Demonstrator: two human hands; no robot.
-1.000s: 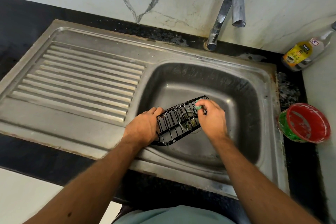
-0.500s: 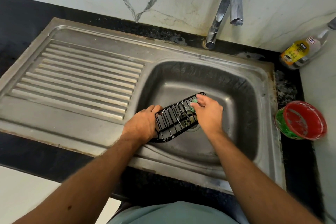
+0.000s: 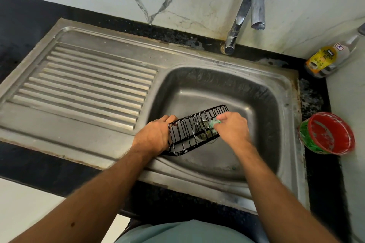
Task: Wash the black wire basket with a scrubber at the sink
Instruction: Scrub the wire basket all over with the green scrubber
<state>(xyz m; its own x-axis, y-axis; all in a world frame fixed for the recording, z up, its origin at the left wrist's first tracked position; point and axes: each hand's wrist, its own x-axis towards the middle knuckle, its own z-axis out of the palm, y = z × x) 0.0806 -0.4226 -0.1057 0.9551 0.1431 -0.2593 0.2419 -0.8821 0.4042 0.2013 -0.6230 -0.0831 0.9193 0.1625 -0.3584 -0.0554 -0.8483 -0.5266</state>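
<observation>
Two hands are sharing the work over the sink [image 3: 284, 92]: the left hand [image 3: 153, 137] is gripping the near end of the basket [image 3: 194, 131], which is tilting above the drain, while the right hand [image 3: 233, 129] is pinching the scrubber [image 3: 214, 123] against the far wires. Scrubbing well is probably needing short strokes along each wire, the left hand bracing firmly. Farther back, the tap [image 3: 247, 14] is running nothing.

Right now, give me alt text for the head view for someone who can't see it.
Over the sink, the left hand grips the black basket by its end while the right hand presses a green scrubber to its wires. The tap is dry; a red tub sits right.
</observation>
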